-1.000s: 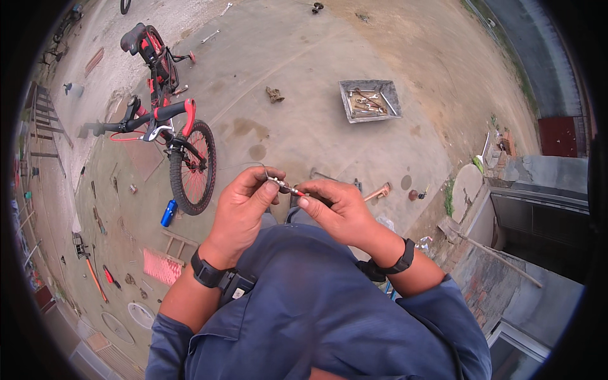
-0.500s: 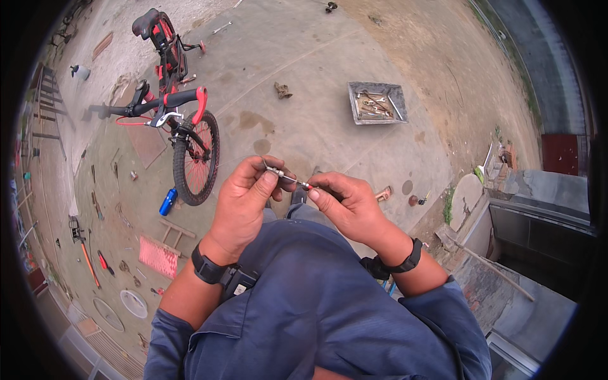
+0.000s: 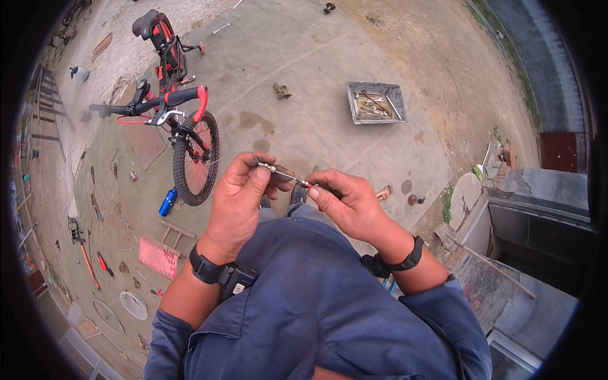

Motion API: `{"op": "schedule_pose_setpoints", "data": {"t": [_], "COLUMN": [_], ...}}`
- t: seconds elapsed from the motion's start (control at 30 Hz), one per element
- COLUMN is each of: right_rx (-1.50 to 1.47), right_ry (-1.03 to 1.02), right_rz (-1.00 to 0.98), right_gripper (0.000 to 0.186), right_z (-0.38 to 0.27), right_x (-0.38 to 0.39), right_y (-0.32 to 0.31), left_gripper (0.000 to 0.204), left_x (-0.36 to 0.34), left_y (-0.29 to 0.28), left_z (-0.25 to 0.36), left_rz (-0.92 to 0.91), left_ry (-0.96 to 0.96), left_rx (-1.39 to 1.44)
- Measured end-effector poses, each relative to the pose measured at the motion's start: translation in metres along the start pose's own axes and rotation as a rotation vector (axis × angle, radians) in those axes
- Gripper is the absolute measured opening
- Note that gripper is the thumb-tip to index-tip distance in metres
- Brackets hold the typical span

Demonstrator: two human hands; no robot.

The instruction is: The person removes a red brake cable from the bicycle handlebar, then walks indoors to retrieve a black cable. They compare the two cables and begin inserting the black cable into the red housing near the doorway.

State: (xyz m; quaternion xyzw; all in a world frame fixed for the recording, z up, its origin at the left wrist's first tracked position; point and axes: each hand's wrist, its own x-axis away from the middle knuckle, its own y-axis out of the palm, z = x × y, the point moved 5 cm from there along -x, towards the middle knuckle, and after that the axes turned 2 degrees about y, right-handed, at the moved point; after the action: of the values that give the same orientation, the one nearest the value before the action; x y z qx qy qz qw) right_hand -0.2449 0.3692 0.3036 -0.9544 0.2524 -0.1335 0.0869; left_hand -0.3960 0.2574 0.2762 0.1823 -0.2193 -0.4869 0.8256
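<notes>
In front of my lap, both hands hold a thin bicycle cable [image 3: 288, 176], stretched in a short line between them. My left hand [image 3: 239, 193] pinches its silver metal fitting between thumb and fingers. At the other end, my right hand [image 3: 341, 201] grips a red piece with a small silver tip, from which the bare wire comes out; most of that piece is hidden by the fingers. To the left stands a black and red bicycle [image 3: 166, 76], its front wheel [image 3: 195, 158] toward me. A red cable curves below its handlebar [image 3: 180, 96].
A grey tray [image 3: 375, 120] of spanners sits on the ground ahead. A blue bottle [image 3: 168, 202] lies by the front wheel. Around a small stool with a pinkish seat [image 3: 158, 256], left of me, are scattered tools. A low concrete structure [image 3: 513, 253] stands to the right.
My left hand has shifted slightly left and up with the fitting, so more bare wire shows between the hands. My right hand stays nearly where it was.
</notes>
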Motion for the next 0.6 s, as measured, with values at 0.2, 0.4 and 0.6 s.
{"op": "schedule_pose_setpoints", "data": {"t": [0.2, 0.4, 0.6], "right_rx": [-0.066, -0.024, -0.066], "right_ry": [0.078, 0.021, 0.084], "right_rz": [-0.012, -0.003, 0.004], "right_gripper": [0.022, 0.024, 0.023], "right_z": [0.0003, -0.0018, -0.0006], "right_x": [0.0030, 0.0048, 0.0087], "right_y": [-0.0004, 0.0019, 0.0025], "left_gripper": [0.019, 0.021, 0.020], "left_x": [0.0023, 0.0070, 0.0084], "left_y": [-0.0031, -0.0048, -0.0031], "left_z": [0.0012, 0.0012, -0.0002], "left_rz": [0.012, 0.015, 0.008], "left_ry": [0.006, -0.015, -0.013], "left_rx": [-0.005, -0.036, -0.023]}}
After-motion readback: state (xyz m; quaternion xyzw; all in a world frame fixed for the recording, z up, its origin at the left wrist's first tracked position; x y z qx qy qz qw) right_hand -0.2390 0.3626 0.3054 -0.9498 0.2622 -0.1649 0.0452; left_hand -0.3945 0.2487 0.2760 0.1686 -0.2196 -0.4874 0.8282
